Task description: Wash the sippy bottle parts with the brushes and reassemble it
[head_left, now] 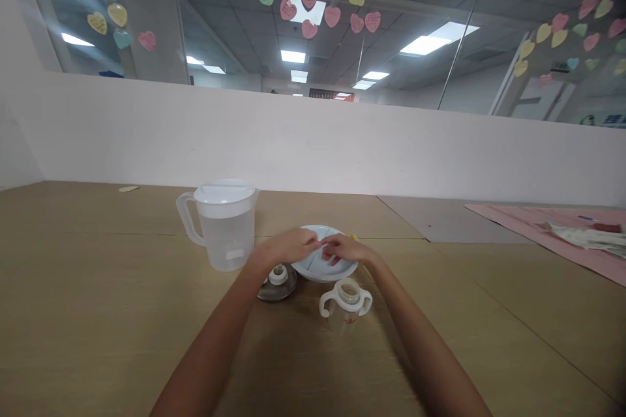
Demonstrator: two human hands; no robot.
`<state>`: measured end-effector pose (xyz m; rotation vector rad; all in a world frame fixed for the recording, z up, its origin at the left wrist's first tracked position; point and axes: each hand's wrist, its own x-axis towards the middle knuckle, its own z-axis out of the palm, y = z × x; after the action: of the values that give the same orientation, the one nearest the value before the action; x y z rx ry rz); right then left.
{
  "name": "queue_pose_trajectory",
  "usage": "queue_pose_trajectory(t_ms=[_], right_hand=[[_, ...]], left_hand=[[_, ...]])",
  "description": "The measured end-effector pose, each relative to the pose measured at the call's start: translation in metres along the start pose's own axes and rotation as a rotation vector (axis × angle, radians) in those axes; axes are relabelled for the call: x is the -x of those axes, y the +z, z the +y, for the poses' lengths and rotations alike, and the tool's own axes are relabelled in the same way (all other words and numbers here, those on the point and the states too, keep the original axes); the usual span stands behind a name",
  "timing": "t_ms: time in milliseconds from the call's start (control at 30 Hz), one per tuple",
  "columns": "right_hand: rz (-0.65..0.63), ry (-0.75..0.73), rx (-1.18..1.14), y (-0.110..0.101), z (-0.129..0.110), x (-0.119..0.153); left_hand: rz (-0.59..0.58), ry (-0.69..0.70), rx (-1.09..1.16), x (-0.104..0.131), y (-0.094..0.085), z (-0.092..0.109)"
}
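My left hand [295, 245] and my right hand [345, 248] meet fingertip to fingertip above a white bowl [319, 273]. The fingers of both are drawn together in a pinch; anything between them is too small or hidden to make out. Just in front of the bowl stands a clear baby bottle [345, 313] with two white handles and an uncapped neck. Beside my left wrist lies a dark round dish [276, 294] bearing a white ring-shaped piece [278, 274], partly covered by my forearm. A small yellow thing [353, 236] shows behind my right hand.
A translucent lidded pitcher [227, 238] of clear liquid stands left of the bowl. At the far right a pink mat [528, 225] carries a whitish cloth-like bundle [587, 238]. A pale flat piece [128, 189] lies near the back wall [313, 143].
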<state>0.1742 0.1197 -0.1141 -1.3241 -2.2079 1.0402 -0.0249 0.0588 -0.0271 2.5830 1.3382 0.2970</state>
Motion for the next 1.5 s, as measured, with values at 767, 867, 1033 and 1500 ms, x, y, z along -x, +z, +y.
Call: queue_pose_trajectory(t_ms=[767,867,1033,1500], right_hand=[[0.183,0.046,0.279,0.011,-0.005,-0.008],[0.218,0.038,0.272,0.004,-0.007,-0.005],[0.278,0.007,0.253,-0.008,-0.010,0.001],[0.324,-0.002,0.195,-0.020,-0.027,0.018]], left_hand=[[-0.239,-0.271,-0.160,-0.026,0.040,-0.068],[-0.229,-0.263,-0.147,-0.026,0.035,-0.067],[-0.210,-0.267,-0.157,-0.023,0.023,-0.064],[-0.151,-0.145,-0.035,-0.017,0.004,-0.068]])
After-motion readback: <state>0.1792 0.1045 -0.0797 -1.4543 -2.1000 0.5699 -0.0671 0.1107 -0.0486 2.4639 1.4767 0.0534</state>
